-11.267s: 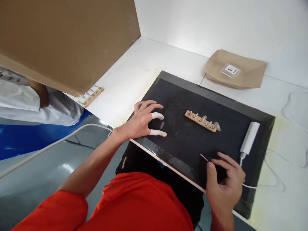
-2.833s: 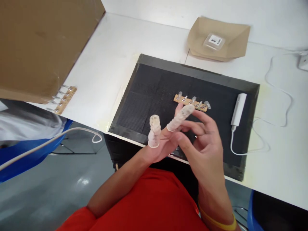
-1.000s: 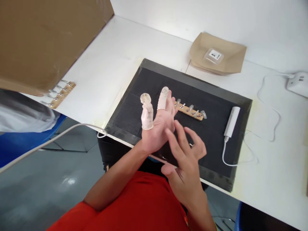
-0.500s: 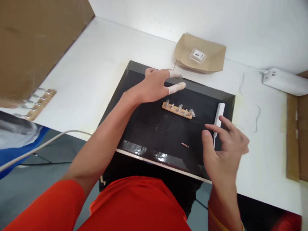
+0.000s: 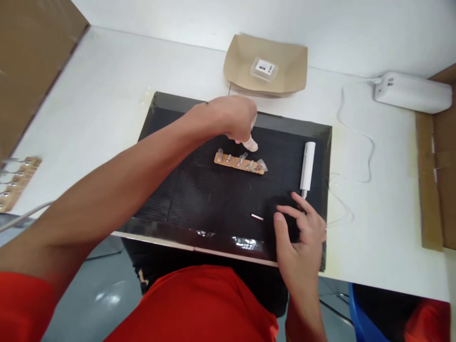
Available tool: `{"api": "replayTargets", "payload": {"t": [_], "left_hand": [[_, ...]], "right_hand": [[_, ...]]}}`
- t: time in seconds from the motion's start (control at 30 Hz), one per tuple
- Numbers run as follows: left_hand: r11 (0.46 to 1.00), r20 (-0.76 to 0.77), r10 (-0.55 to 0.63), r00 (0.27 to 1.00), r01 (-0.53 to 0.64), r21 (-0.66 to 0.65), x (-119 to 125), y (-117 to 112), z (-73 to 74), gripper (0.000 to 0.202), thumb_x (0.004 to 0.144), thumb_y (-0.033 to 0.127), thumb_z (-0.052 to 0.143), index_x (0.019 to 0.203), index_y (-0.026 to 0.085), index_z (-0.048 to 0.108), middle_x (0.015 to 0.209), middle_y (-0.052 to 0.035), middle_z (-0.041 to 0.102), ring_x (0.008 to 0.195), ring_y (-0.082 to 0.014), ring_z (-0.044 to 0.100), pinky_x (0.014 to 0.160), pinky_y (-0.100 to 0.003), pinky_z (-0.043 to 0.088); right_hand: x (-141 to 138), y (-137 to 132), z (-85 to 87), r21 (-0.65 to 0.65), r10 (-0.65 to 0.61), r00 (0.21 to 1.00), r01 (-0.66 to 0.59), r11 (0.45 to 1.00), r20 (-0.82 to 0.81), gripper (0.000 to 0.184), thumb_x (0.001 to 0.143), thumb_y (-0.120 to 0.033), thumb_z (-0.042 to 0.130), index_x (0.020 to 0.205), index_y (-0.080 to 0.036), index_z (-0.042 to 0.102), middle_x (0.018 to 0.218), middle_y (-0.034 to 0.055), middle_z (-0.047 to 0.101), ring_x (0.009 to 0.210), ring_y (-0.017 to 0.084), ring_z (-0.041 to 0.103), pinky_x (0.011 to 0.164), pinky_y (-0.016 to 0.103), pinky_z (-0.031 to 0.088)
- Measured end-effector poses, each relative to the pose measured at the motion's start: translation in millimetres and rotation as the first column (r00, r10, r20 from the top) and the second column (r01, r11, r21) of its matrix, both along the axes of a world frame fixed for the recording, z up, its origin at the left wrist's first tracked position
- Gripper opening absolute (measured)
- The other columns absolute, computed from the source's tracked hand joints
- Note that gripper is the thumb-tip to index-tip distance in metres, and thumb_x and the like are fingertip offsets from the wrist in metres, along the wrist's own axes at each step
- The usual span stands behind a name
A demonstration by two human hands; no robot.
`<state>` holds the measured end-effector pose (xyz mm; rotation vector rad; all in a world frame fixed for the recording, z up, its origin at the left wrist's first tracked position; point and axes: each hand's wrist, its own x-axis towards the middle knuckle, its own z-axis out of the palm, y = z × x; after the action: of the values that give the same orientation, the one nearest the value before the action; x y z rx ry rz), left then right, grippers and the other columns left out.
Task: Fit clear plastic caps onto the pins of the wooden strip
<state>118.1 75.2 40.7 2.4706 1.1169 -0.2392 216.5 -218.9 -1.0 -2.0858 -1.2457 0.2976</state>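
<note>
My left hand [image 5: 237, 116], with white covers on its fingertips, hovers over the far part of the black mat [image 5: 192, 190]. Its fingers bend downward, partly hidden behind the hand, and the visible ones look apart with nothing between them. Just nearer to me lies a light wooden strip [image 5: 233, 164] bearing a row of small metal clips, some with clear sleeves. Thumb and fingers spread, my right hand [image 5: 301, 242] is open at the mat's right side. Between strip and right hand rests a small thin metal piece [image 5: 257, 217]. A slim white stick-shaped device [image 5: 308, 166] with a cable lies beyond the right fingers.
Behind the mat stands a brown cardboard tray [image 5: 237, 57] holding a clear plastic case [image 5: 264, 69]. At the right back is a white box-shaped unit [image 5: 411, 92] with a thin cable. Another wooden strip with metal clips [image 5: 22, 183] lies far left, below a cardboard panel [image 5: 32, 61].
My left hand has turned over and its fingers now point down toward the wooden strip. The view has shifted, so the mat sits further left. My right hand stays open.
</note>
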Motion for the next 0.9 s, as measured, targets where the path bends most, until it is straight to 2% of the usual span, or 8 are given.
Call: {"api": "replayTargets", "payload": {"t": [0.1, 0.27, 0.37, 0.53, 0.73, 0.9], "left_hand": [[0.999, -0.203, -0.031, 0.979, 0.025, -0.033, 6.1, -7.9, 14.9, 0.043, 0.069, 0.045, 0.090, 0.100, 0.016, 0.083, 0.078, -0.0034, 0.073, 0.086, -0.0288, 0.073, 0.082, -0.040, 0.056], [0.997, -0.254, 0.050, 0.966, -0.062, -0.040, 12.5, -26.0, 28.0, 0.045, 0.073, 0.037, 0.090, 0.111, 0.015, 0.081, 0.095, -0.0067, 0.078, 0.095, -0.0301, 0.075, 0.083, -0.035, 0.057], [0.998, -0.270, 0.057, 0.961, -0.059, 0.003, 13.0, -33.3, 29.3, 0.042, 0.075, 0.033, 0.091, 0.111, 0.015, 0.081, 0.106, -0.0100, 0.079, 0.097, -0.0308, 0.074, 0.081, -0.035, 0.056], [0.997, -0.264, 0.056, 0.963, -0.042, 0.057, 12.6, -39.3, 28.2, 0.034, 0.076, 0.028, 0.089, 0.108, 0.019, 0.081, 0.108, -0.0096, 0.079, 0.099, -0.0295, 0.073, 0.081, -0.036, 0.054], [0.998, -0.253, 0.062, 0.965, -0.061, 0.013, 12.2, -39.9, 26.7, 0.034, 0.080, 0.027, 0.085, 0.112, 0.020, 0.081, 0.112, -0.0081, 0.079, 0.103, -0.0276, 0.073, 0.083, -0.033, 0.054], [0.999, -0.160, 0.028, 0.987, -0.030, -0.011, 0.7, -28.7, 24.7, 0.034, 0.081, 0.034, 0.086, 0.111, 0.018, 0.082, 0.103, -0.0072, 0.081, 0.096, -0.0265, 0.074, 0.083, -0.033, 0.054]], "right_hand": [[5.5, -0.6, -3.3, 0.011, -0.040, 0.999, 0.040, 0.999, -0.029, 0.022, 0.100, -0.043, 0.060, 0.102, -0.026, 0.074, 0.138, 0.0101, 0.069, 0.131, 0.031, 0.060, 0.111, 0.057, 0.036], [10.7, 0.3, -4.9, 0.021, -0.055, 0.998, 0.056, 0.998, -0.041, 0.023, 0.099, -0.043, 0.061, 0.100, -0.024, 0.074, 0.137, 0.0118, 0.070, 0.131, 0.031, 0.061, 0.112, 0.057, 0.037], [13.0, 0.3, -5.4, 0.041, -0.067, 0.997, 0.069, 0.997, -0.048, 0.022, 0.098, -0.042, 0.063, 0.100, -0.024, 0.075, 0.137, 0.0114, 0.071, 0.131, 0.031, 0.062, 0.112, 0.058, 0.038], [16.4, -2.1, -5.2, 0.074, -0.102, 0.993, 0.106, 0.992, -0.051, 0.020, 0.098, -0.042, 0.064, 0.100, -0.025, 0.074, 0.138, 0.0101, 0.071, 0.132, 0.030, 0.061, 0.113, 0.057, 0.039], [13.8, -3.6, -2.0, 0.070, -0.099, 0.993, 0.103, 0.992, -0.060, 0.020, 0.099, -0.041, 0.064, 0.101, -0.025, 0.074, 0.138, 0.0102, 0.070, 0.134, 0.030, 0.061, 0.114, 0.058, 0.039], [12.1, -3.0, -1.5, 0.065, -0.101, 0.992, 0.106, 0.992, -0.069, 0.021, 0.099, -0.042, 0.063, 0.101, -0.024, 0.074, 0.139, 0.0103, 0.070, 0.134, 0.030, 0.061, 0.115, 0.057, 0.039]]}}
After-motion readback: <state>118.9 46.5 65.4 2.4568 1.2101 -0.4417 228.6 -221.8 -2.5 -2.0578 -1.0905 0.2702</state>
